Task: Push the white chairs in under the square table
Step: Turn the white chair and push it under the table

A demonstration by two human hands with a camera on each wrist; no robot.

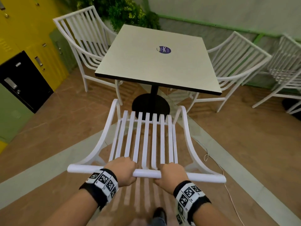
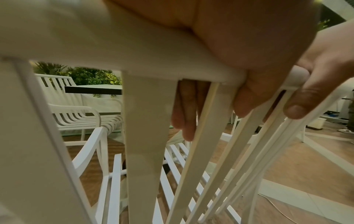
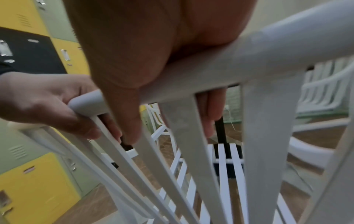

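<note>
The square table [image 1: 156, 62] has a pale top on a black pedestal. The nearest white slatted chair [image 1: 146, 141] faces it, seat front close to the pedestal base, most of the seat outside the tabletop. Both hands grip its top rail [image 1: 146, 174] side by side: my left hand [image 1: 123, 170] left of centre, my right hand [image 1: 171, 174] right of centre. In the left wrist view the fingers [image 2: 184, 118] curl behind the rail [image 2: 95, 45]. The right wrist view shows fingers [image 3: 210, 113] wrapped round the rail [image 3: 268, 50]. Two more white chairs stand at the table's left side [image 1: 84, 41] and right side [image 1: 236, 62].
Yellow, black and green lockers [image 1: 24, 62] line the left wall. Plants [image 1: 122, 12] stand behind the table. A further white chair [image 1: 286, 70] sits at the far right. A thin cable [image 1: 228, 185] trails over the floor right of the near chair. My shoe [image 1: 160, 214] shows below.
</note>
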